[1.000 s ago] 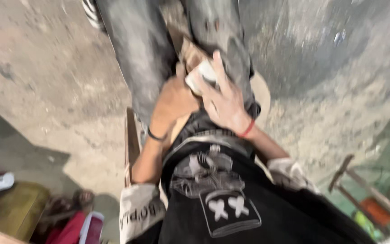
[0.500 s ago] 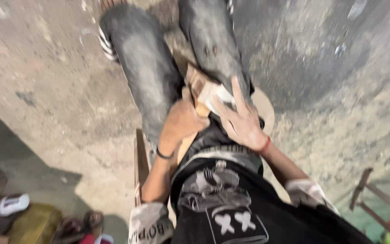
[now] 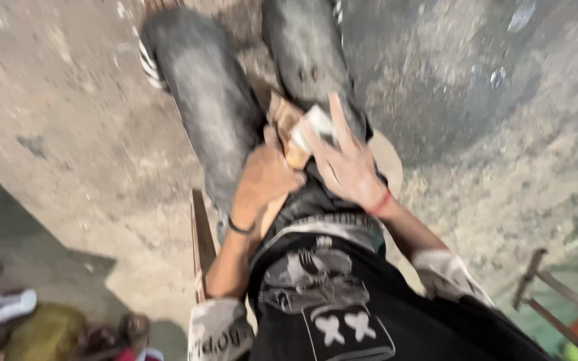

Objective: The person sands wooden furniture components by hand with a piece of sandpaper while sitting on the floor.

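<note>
I am seated, looking down at my lap and my legs in grey jeans. My left hand (image 3: 262, 182), with a dark band on the wrist, is closed around a small brown wooden piece (image 3: 281, 113) held between my thighs. My right hand (image 3: 346, 167), with a red band on the wrist, holds a small pale block (image 3: 312, 124) against the wooden piece, its fingers spread over the block and my right leg. The picture is blurred, so the exact grip is hard to see.
A narrow wooden board (image 3: 202, 244) lies by my left arm. A round pale seat edge (image 3: 389, 160) shows under my right leg. The floor is rough concrete (image 3: 68, 100). A metal frame (image 3: 556, 294) stands at lower right. Bags and shoes (image 3: 41, 327) sit at lower left.
The view has swung, so my legs and hands sit a little lower and further right in the picture. My right fingers have spread wider over the pale block. Both hands keep their hold.
</note>
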